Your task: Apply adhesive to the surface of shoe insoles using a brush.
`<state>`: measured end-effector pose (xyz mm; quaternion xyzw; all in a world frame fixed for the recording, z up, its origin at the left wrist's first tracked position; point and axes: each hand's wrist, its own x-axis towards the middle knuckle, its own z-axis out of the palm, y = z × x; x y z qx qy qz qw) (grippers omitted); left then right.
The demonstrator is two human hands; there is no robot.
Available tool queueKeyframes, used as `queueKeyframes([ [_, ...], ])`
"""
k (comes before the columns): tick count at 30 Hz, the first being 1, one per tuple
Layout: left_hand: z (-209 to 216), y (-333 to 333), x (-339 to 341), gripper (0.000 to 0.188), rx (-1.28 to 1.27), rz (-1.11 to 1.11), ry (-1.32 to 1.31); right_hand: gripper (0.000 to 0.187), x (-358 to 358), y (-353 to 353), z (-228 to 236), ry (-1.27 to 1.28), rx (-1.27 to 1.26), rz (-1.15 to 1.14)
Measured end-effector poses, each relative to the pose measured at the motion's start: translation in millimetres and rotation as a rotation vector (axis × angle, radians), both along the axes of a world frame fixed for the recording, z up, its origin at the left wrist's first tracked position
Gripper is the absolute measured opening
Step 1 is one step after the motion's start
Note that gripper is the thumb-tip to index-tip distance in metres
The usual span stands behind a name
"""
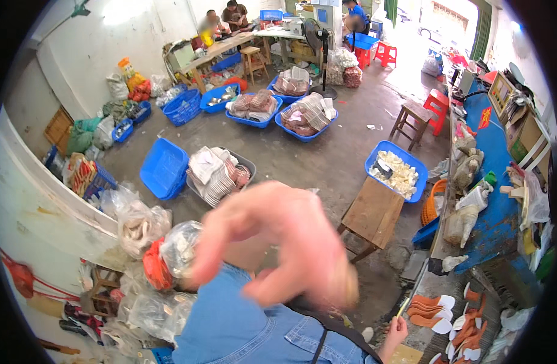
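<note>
"Where's the thing in hand?"

"A thin yellow strip (404,307) stands up from the fingertips of the right hand (397,331), which seems to pinch it. What it is, I can't tell."

"And the left hand (290,233)?"

"Well up and left of that pinch, close to the camera and blurred. Its fingers curl, with gaps between them, and I see nothing in them."

"Which step is this?"

"Handwork at the bench, I'd judge, with only one hand engaged. The next move calls for a steady pinch and a second hand down beside it."

"What lies near the pinch?"

"Just right of it, a row of curved orange-brown pieces (428,310), smooth and overlapping, with rounded white ends. Farther right, a loose heap (469,330) of similar ones, lying at all angles."

"And beyond?"

"Up and left of the pinch, a wooden stool (374,209), flat-topped, its brown surface worn. Past it, a glossy blue plastic tub (420,190) holds pale, ragged pieces (404,176)."
</note>
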<state>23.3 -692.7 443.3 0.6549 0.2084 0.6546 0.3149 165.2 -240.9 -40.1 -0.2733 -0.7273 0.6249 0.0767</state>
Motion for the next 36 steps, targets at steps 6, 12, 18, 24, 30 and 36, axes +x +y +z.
queueKeyframes([
  [6, 25.5, -3.6, 5.0, 0.022, -0.037, 0.11, 0.06, 0.024, -17.1, -9.8, 33.9, 0.037, -0.011, -0.1],
  [12, 28.3, -13.0, 54.0, 0.028, 0.052, 0.079, 0.244, 0.018, -32.1, -30.9, 45.9, 0.054, 0.037, 0.047],
  [18, 29.7, 3.7, 66.6, 0.035, 0.106, -0.062, 0.379, 0.018, -23.5, -26.9, 40.3, 0.034, 0.019, 0.006],
  [24, 39.2, 23.3, 74.8, 0.042, 0.103, -0.187, 0.469, 0.018, -5.7, -7.4, 25.0, 0.067, 0.009, 0.0],
  [30, 1.6, 58.9, 24.2, 0.034, 0.004, -0.294, 0.673, 0.019, 36.5, 30.3, -0.3, 0.1, -0.026, -0.146],
  [36, -118.4, 111.3, -9.8, 0.043, -0.015, 0.08, -0.305, 0.019, 76.8, 74.4, -39.0, 0.084, -0.011, -0.232],
])
